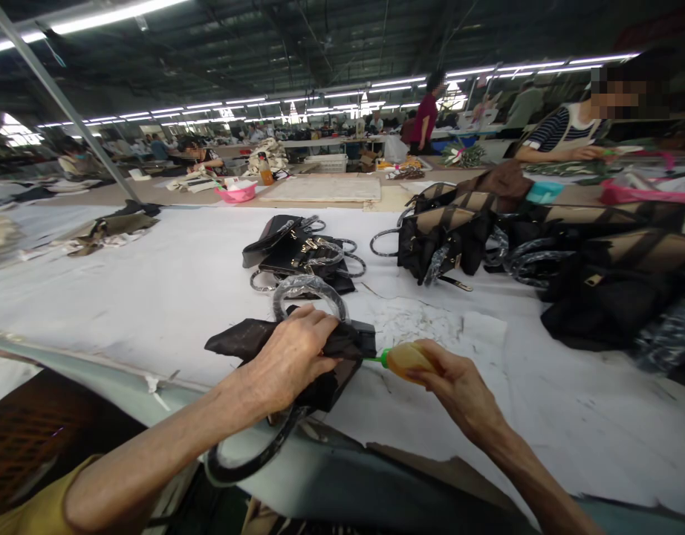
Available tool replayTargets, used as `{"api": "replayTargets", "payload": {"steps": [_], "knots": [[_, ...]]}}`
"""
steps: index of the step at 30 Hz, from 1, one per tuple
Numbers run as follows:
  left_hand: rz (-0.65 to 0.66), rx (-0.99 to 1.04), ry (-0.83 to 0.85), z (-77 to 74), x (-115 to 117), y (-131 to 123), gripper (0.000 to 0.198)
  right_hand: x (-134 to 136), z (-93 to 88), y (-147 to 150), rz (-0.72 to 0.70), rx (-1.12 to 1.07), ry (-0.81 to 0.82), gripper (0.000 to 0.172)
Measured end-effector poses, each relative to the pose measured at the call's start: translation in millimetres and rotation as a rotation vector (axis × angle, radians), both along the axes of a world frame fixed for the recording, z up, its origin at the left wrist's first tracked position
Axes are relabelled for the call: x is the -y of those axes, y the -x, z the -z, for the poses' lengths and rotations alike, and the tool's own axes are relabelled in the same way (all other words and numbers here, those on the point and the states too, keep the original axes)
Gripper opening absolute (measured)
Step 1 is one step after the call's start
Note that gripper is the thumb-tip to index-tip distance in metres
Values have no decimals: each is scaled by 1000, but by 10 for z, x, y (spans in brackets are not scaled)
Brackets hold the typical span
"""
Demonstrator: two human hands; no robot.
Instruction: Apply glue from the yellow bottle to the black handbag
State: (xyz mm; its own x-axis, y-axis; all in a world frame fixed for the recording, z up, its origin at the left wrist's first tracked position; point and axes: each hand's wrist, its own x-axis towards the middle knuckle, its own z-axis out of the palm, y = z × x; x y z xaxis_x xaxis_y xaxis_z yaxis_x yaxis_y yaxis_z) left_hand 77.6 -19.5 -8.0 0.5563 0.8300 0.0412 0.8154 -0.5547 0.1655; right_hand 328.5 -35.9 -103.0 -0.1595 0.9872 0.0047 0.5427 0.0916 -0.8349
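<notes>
My left hand [298, 353] is closed on a black handbag [339, 386] at the front edge of the white-covered table. One plastic-wrapped handle [312, 286] of the bag rises behind my fingers, and another hangs over the table edge. Between the fingers of my right hand [454, 379] is a squeeze bottle [412, 360], yellowish with a green nozzle. Its tip points left, right at the bag's edge; whether it touches I cannot tell. Just beyond lie more black handbags [303, 253] with wrapped handles.
Several black and tan bags [448, 230] are piled on the right. Dark cloth pieces [114, 227] lie at the left. Farther back are a pink basin [236, 192], a pale board [323, 187] and a bottle of orange liquid [264, 169]. A co-worker in a striped top [565, 134] works at the right.
</notes>
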Motion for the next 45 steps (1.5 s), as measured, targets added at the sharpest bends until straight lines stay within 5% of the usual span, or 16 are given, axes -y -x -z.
{"api": "replayTargets", "payload": {"steps": [20, 30, 36, 45], "knots": [[-72, 35, -16, 165, 160, 40, 17, -10, -7, -43, -9, -210, 196, 16], [-83, 47, 49, 140, 193, 34, 8, 20, -4, 56, 73, -103, 69, 13], [-61, 167, -7, 208, 206, 74, 31, 55, -25, 66, 66, -91, 74, 11], [-67, 162, 25, 173, 218, 79, 32, 67, 4, -34, 24, -192, 162, 15]]}}
